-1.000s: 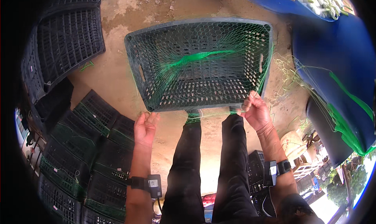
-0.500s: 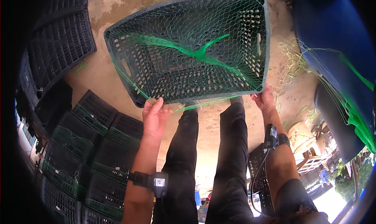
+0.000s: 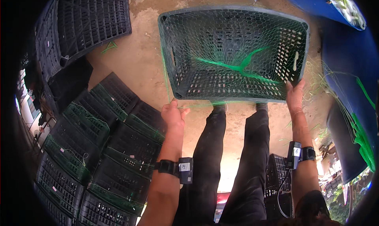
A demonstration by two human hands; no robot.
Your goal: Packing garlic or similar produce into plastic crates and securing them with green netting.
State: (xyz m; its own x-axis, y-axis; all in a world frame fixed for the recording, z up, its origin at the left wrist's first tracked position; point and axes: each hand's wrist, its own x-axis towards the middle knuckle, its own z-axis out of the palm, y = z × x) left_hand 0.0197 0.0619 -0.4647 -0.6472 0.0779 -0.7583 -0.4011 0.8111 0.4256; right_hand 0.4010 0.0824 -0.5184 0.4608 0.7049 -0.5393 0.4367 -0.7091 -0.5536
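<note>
A dark plastic crate (image 3: 305,44) with slotted walls stands before my feet, its mouth facing up. Green netting (image 3: 241,67) stretches across the mouth and sags inward, bunched into a forked knot near the middle. My left hand (image 3: 173,114) pinches the net's edge just off the crate's near left corner, drawing a strand taut along the left side. At the near right corner, my right hand (image 3: 295,96) is closed over the rim with the net there; its fingertips are partly hidden.
Several black crates with green netting (image 3: 126,147) stand in rows at the left. More dark crates (image 3: 92,20) are stacked at the far left. On the right are a blue container (image 3: 347,64), loose pale strands (image 3: 314,82) and a bunched green net (image 3: 364,143). Another black crate (image 3: 276,174) sits beside my right leg.
The whole view has shifted, so most things appear farther right. My right hand has come up over the crate's near right corner. My left hand still pinches the net near the left corner.
</note>
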